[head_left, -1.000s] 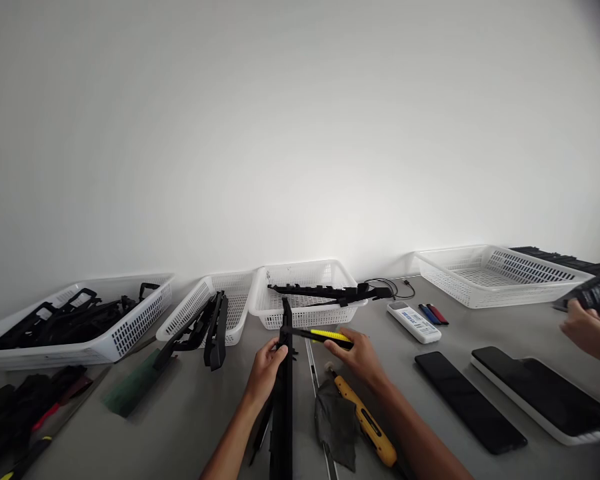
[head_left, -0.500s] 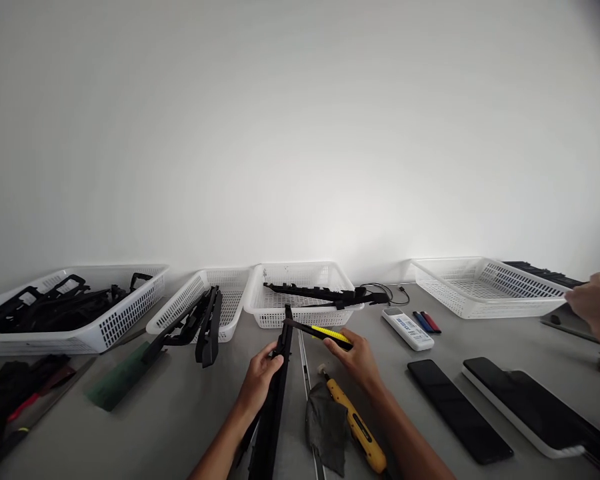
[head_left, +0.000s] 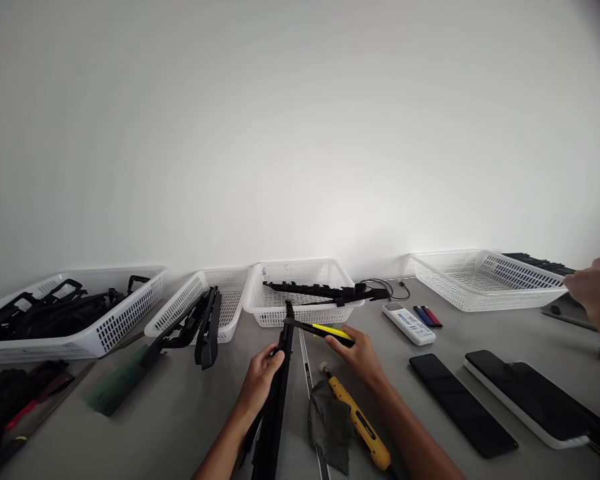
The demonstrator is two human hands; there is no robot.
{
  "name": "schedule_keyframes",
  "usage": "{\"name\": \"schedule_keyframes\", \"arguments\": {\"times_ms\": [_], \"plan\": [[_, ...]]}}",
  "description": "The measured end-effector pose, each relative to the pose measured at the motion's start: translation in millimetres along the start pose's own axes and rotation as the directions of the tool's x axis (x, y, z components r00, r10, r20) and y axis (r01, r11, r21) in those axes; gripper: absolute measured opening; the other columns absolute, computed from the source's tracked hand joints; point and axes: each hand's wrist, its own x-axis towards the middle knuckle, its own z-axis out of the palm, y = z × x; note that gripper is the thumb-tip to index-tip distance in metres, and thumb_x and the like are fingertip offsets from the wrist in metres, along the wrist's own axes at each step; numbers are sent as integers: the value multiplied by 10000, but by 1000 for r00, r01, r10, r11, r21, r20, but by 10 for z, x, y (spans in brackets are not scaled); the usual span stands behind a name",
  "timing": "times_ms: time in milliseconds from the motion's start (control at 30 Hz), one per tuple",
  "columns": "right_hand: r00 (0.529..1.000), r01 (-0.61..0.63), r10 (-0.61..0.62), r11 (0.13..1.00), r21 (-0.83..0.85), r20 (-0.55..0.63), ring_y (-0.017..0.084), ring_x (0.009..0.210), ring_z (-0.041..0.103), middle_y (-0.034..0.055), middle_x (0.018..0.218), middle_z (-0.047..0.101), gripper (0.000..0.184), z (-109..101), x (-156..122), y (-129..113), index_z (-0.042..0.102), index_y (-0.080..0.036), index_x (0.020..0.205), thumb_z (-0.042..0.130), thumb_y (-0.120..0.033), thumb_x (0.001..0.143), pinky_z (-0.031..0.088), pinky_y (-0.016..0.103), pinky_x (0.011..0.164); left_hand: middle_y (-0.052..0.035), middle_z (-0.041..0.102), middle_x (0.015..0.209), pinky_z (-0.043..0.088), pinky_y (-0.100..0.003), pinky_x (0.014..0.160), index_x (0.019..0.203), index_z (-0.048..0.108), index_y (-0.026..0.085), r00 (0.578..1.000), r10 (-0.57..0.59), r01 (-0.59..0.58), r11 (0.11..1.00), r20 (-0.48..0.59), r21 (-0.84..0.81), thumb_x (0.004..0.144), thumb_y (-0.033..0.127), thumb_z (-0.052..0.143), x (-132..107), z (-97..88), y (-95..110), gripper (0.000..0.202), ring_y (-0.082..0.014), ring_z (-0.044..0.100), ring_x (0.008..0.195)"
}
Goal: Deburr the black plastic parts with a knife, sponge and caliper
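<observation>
My left hand is closed around a long black plastic strip, which points away from me with its far end raised. In my right hand is a yellow and black utility knife. Its tip reaches left to the strip's far end; whether it touches is too small to tell. Below the right hand lie a yellow pen-shaped power tool and a crumpled grey cloth. A thin metal ruler-like bar runs beneath the cloth.
White baskets line the wall, several holding black plastic parts. An emptier basket stands back right. On the right lie a white remote-like device, a black phone-like slab and a white-edged one. Another person's hand shows at the right edge.
The view has shifted slightly. Both hands keep their grip, and the knife stays at the strip's far end. The other person's hand has moved slightly.
</observation>
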Motion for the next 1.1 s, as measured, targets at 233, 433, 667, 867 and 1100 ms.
{"name": "schedule_keyframes", "arguments": {"times_ms": [233,433,667,867,1100], "plan": [[998,-54,54,999,-3,-42,188,613,551,23,642,631,603,9,-4,-32,672,-187,712,653,-769,868,354,278,554,-80,814,971,546,-323,847,1069,816,176,997,26,-29,998,69,48,787,697,802,-18,-7,41,592,-300,730,1001],[997,-69,69,997,23,-37,185,616,536,24,657,626,577,-15,-11,-48,672,-188,730,650,-745,882,343,281,559,-47,732,853,503,-288,789,853,767,178,997,53,-56,997,56,61,756,727,812,-31,26,108,559,-247,665,891],[999,-32,33,999,-8,29,173,603,501,5,625,574,562,13,-14,-45,625,-200,683,669,-729,867,334,286,572,29,535,664,400,-258,656,665,615,196,996,66,-73,991,64,114,751,775,782,-7,20,120,608,-160,498,683],[997,-57,57,998,-8,-44,188,625,529,23,652,605,582,-17,-33,-93,632,-197,711,654,-756,870,353,293,578,-37,720,864,468,-281,787,910,766,184,986,28,-44,995,163,93,806,657,789,-18,-33,145,485,-233,636,885],[990,25,-21,999,-29,142,144,571,427,-26,576,468,582,-19,-35,-73,519,-218,598,677,-705,874,260,283,542,-22,685,772,457,-278,702,844,753,170,994,22,-30,997,106,75,773,668,815,-39,3,165,506,-202,613,758]]}}
